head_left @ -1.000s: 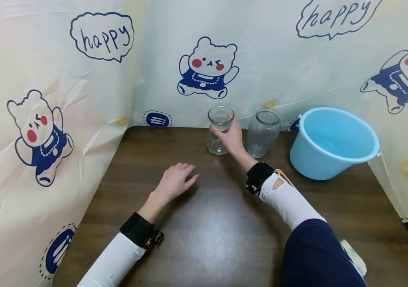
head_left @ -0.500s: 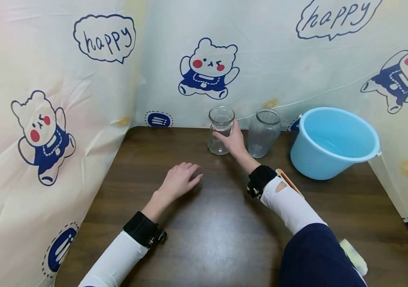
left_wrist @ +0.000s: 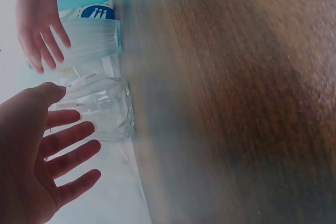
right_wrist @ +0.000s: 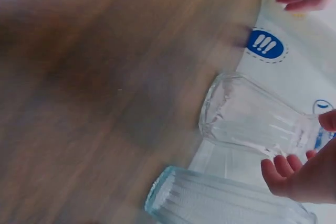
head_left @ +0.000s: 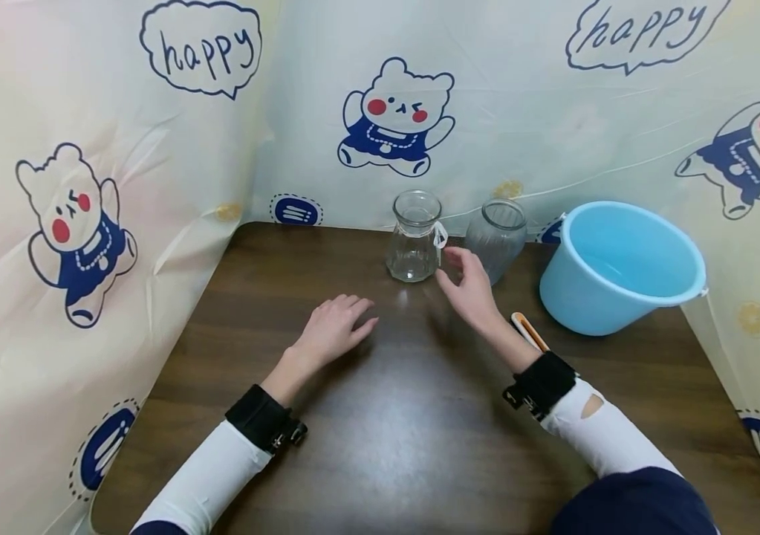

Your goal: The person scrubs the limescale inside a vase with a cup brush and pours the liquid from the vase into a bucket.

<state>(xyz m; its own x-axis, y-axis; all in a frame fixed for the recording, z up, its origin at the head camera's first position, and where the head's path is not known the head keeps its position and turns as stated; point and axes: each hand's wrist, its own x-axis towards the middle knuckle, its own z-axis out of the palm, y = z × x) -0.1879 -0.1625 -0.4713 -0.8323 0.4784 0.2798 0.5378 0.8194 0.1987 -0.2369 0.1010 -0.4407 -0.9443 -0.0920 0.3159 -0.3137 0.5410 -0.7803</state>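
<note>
Ribboned vase stands upright near the hands

Brown table under jars, bucket

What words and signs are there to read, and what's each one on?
"happy": in the left bubble on the cloth.
"happy": in the right bubble, also on the cloth.
"!!!", or so it looks: on the blue ovals on the cloth.
Faint marks by the ribboned jar's neck: too blurred to read.
</note>
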